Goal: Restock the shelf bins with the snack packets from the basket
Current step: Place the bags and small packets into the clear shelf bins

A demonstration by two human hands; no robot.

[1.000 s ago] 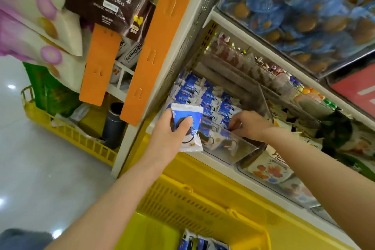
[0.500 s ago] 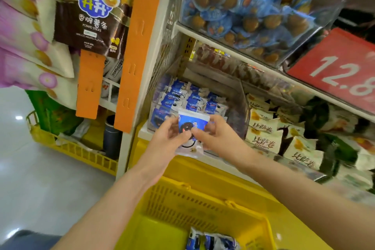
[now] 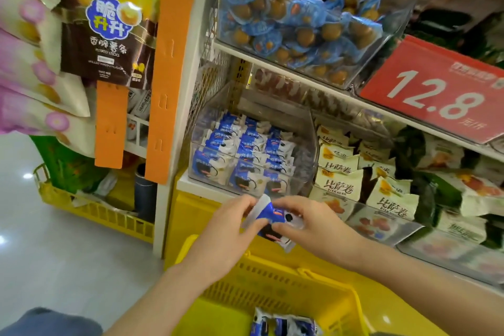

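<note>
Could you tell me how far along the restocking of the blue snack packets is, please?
Done: the clear bin already holds rows of blue-and-white packets. In hand: the left hand and right hand both pinch one packet in front of the bin. Left: a few spare packets lie in the yellow basket.

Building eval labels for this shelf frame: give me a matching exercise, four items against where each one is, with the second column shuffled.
Items
1. blue-and-white snack packet
2. red price sign with white 12.8
3. yellow plastic basket
4. clear plastic bin of blue-wrapped round snacks

Places
A. on the white upper shelf, left end
B. held between the left hand and right hand
C. directly beneath both hands, at the bottom of the view
D. on the upper shelf's front edge, right side

Pairs: 1-B, 2-D, 3-C, 4-A
</note>
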